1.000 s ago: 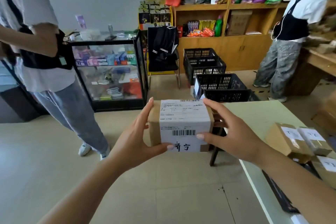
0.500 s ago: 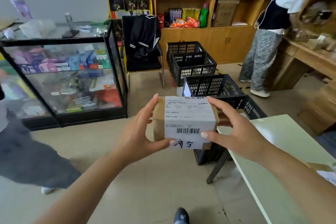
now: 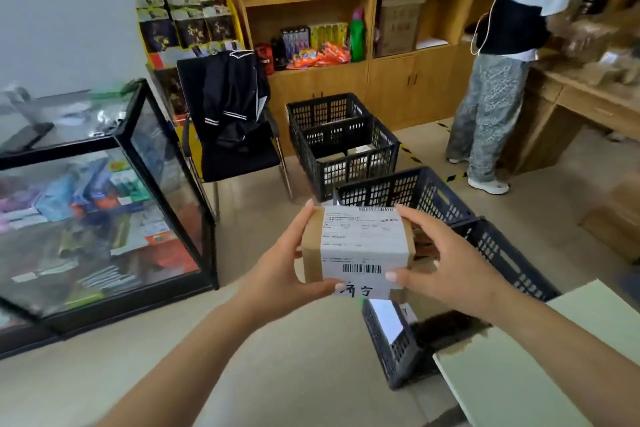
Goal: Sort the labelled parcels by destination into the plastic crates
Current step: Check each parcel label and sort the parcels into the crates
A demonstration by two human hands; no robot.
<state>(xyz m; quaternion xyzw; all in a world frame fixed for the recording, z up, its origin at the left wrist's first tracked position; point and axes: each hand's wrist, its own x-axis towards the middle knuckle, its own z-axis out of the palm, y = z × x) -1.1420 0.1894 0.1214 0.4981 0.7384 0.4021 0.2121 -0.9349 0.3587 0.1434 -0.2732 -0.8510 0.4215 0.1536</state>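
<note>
A brown cardboard parcel [image 3: 358, 248] with a white shipping label, a barcode and handwritten characters is held in mid-air at the centre of the head view. My left hand [image 3: 280, 263] grips its left side, thumb under the front edge. My right hand [image 3: 446, 263] grips its right side. Right below and behind the parcel stands a black plastic crate [image 3: 498, 253] on the floor, with a white-labelled parcel visible inside near its front wall. Farther back stands a second black crate [image 3: 346, 146] holding some parcels.
A glass display case [image 3: 104, 204] fills the left. A black chair [image 3: 235, 128] draped with a dark jacket stands behind it. A pale green table corner [image 3: 519, 374] is at the lower right. A person in an apron [image 3: 502, 62] stands by wooden shelves [image 3: 346, 10].
The view has swung right and closer to the crates with the parcel still held in both hands. The person at the left has left the view; the table parcels are out of sight.
</note>
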